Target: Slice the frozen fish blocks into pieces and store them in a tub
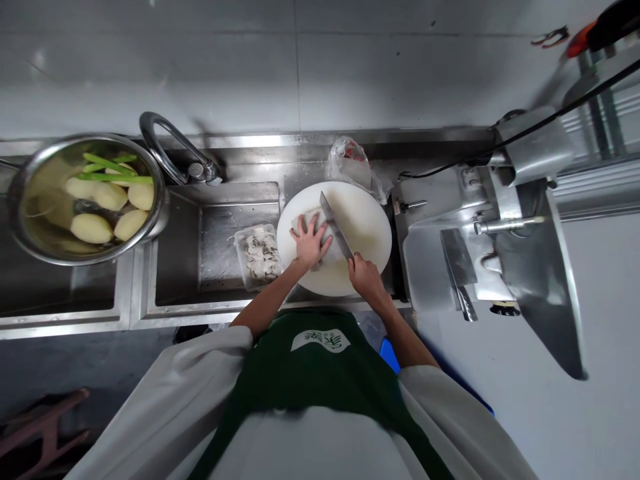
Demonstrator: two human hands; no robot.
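Cleaver-style steel knife [336,225] just right of the spread left hand [311,245], over the round white cutting board [363,200].
The pale, flat piece of food [333,255] lies on the board under the left hand, the nearer of the 2; its own long axis is unclear. It sits left of the right hand [367,277], whose grip is clamped on the knife handle, the blade slanting forward and leftward. The left fingers are apart, palm down, its forearm angling in from the near left; the right forearm comes from the near right. Whether the edge touches food, I cannot tell.
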